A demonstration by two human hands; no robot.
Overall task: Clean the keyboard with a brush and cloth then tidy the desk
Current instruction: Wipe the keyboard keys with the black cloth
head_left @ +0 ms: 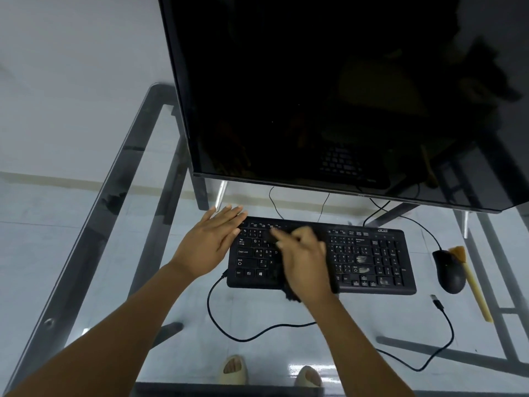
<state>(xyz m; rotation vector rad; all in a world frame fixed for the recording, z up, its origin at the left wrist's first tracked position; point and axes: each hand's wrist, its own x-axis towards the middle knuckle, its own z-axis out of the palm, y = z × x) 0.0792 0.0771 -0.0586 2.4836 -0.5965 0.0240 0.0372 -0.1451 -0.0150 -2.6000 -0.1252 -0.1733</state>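
Note:
A black keyboard (369, 257) lies on the glass desk (94, 253) below the monitor. My left hand (210, 239) rests flat, fingers straight, on the keyboard's upper left corner. My right hand (303, 260) lies over the middle keys and presses a dark cloth (290, 295) onto them; only a scrap of the cloth shows under the wrist at the keyboard's front edge. The hand is blurred by motion. A brush (469, 282) with a pale wooden handle and tan bristles lies on the desk to the right of the mouse. Dusty smears mark some right-side keys.
A large dark monitor (329, 90) hangs over the back of the desk. A black mouse (449, 272) sits right of the keyboard. A loose cable with a USB plug (436, 300) loops across the front of the glass. My sandalled feet show through the glass.

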